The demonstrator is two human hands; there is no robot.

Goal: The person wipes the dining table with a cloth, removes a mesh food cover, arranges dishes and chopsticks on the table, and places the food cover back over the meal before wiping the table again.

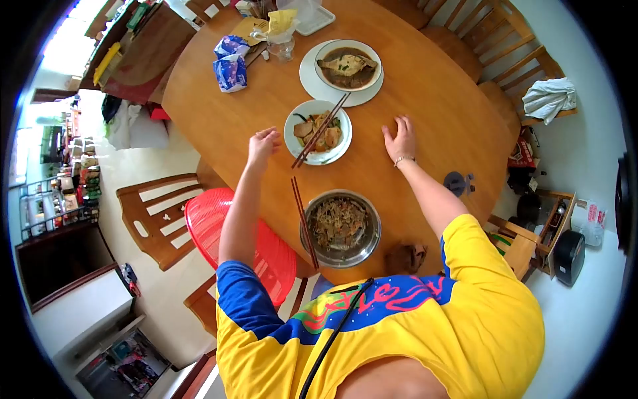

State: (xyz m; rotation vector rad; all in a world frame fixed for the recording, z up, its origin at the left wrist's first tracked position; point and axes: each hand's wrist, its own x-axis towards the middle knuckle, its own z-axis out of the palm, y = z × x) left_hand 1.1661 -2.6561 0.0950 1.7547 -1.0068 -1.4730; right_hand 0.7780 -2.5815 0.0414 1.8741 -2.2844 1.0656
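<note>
Over the wooden table, my left hand (264, 146) is raised left of a white plate of food (319, 132); its fingers are curled, and what they hold, if anything, is too small to name. My right hand (401, 139) rests on the tabletop to the right of that plate, fingers apart, holding nothing. Brown chopsticks (321, 129) lie across the plate. Nearer to me, a steel bowl (341, 228) holds shredded food, with another pair of chopsticks (304, 221) at its left rim. Beyond the plate, a bowl with a fish in sauce (348, 64) sits on a larger white plate.
On the wooden table (452, 100), blue tissue packs (230, 64) and a glass jug (282, 46) stand at the far left. A red plastic basket (239, 233) is by the left edge. Wooden chairs (159, 216) surround the table. A dark round item (454, 183) lies at right.
</note>
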